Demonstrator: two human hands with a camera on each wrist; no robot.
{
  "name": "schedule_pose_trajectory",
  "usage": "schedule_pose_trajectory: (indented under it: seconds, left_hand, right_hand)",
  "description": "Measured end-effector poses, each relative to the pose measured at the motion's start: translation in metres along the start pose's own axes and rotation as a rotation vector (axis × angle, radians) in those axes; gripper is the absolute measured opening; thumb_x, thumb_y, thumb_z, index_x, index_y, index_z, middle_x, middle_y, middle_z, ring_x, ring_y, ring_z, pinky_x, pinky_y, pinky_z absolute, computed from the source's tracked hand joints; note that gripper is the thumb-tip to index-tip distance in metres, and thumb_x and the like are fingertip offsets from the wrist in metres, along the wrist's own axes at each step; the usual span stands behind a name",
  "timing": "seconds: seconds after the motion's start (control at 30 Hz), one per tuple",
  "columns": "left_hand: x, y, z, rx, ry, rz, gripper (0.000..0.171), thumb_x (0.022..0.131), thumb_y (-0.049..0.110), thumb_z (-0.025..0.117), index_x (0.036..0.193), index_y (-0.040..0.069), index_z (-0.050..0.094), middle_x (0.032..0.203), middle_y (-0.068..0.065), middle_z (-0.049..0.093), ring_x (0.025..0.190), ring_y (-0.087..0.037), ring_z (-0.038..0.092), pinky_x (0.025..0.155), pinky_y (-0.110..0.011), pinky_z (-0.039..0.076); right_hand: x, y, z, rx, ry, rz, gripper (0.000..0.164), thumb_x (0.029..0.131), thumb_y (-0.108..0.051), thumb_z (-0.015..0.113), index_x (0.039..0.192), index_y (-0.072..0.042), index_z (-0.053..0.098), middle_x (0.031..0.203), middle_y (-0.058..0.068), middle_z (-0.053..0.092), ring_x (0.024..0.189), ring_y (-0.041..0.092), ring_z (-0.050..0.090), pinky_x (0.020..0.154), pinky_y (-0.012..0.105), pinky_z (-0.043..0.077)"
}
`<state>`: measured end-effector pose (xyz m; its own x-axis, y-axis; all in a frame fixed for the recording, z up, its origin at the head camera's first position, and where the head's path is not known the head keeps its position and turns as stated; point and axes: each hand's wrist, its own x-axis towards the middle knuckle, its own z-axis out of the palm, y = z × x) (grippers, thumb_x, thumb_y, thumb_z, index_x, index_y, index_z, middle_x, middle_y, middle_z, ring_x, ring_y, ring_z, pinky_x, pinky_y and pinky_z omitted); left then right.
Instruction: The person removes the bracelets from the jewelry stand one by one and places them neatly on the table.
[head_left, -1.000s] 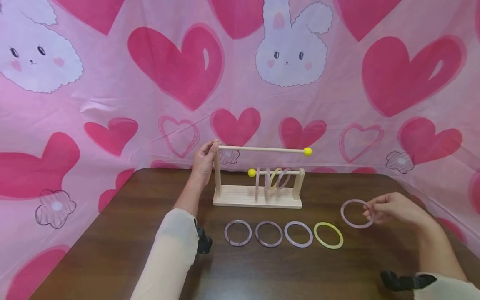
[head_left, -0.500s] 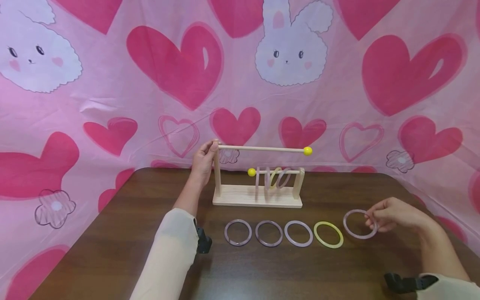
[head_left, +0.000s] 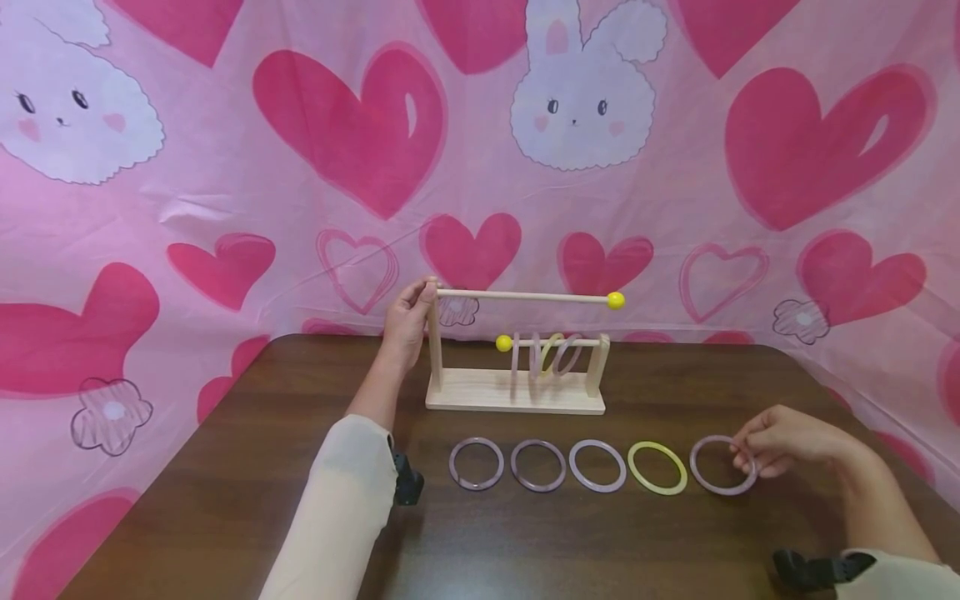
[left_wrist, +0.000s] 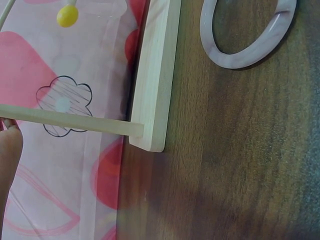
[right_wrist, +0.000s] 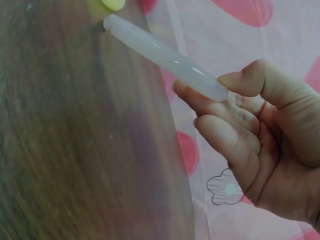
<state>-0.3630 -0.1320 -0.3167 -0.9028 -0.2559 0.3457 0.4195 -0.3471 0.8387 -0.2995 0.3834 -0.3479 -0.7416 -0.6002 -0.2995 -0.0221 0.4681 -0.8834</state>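
Observation:
My left hand (head_left: pixel 405 325) grips the top of the tall left post of a wooden bangle stand (head_left: pixel 472 390); only part of this hand (left_wrist: pixel 7 155) shows in the left wrist view. With thumb and fingers, my right hand (head_left: pixel 795 443) pinches a pale purple bangle (head_left: pixel 727 492) at the right end of a row. In the right wrist view this bangle (right_wrist: pixel 165 57) is tilted, its far edge at or close to the tabletop. Beside it lies a yellow bangle (head_left: pixel 632 463), then purple ones, including the leftmost bangle (head_left: pixel 452 465). Several bangles hang on the stand's lower rod (head_left: pixel 590 344).
The stand's upper rod (head_left: pixel 525 296) carries no bangle and ends in a yellow ball (head_left: pixel 616 301). Another yellow ball (head_left: pixel 504 342) caps the lower rod. Behind the brown table (head_left: pixel 600 542) hangs a pink cloth (head_left: pixel 480 183) printed with hearts and rabbits.
My right hand has lowered the pale purple bangle toward the table, bringing it in line with the row. The left hand and the stand have stayed put.

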Motion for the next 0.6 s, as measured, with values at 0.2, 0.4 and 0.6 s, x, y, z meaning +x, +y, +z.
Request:
schedule_pose_trajectory:
  seconds: [0.2,0.4,0.6]
  left_hand:
    - [0.0003,-0.0005,-0.0004,-0.005,0.002,0.003,0.014,0.092,0.005,0.056,0.095,0.015,0.065,0.092,-0.001,0.062,0.088,-0.01,0.054,0.089,-0.027,0.04]
    - [-0.0006,0.0001,-0.0002,0.004,-0.002,0.006,0.013,0.092,0.005,0.056,0.096,0.014,0.065,0.095,-0.005,0.062,0.089,-0.01,0.054,0.089,-0.028,0.04]
    - [-0.0001,-0.0004,-0.001,-0.002,-0.005,0.005,0.014,0.092,0.005,0.056,0.094,0.016,0.064,0.091,0.0,0.062,0.088,-0.01,0.054,0.088,-0.026,0.04]
  right_hand:
    - [0.0001,0.0015,0.0016,-0.015,0.024,0.049,0.027,0.086,0.002,0.042,0.098,0.025,0.05,0.081,0.011,0.066,0.064,0.009,0.06,0.056,0.026,0.052]
    - [-0.0028,0.0016,0.005,-0.092,0.088,0.129,0.025,0.083,-0.001,0.045,0.091,0.02,0.056,0.076,0.009,0.066,0.058,0.006,0.057,0.052,0.023,0.049]
    - [-0.0053,0.0035,0.0053,-0.158,0.123,0.183,0.023,0.082,-0.001,0.047,0.089,0.019,0.057,0.074,0.007,0.065,0.058,0.009,0.059,0.051,0.027,0.049]
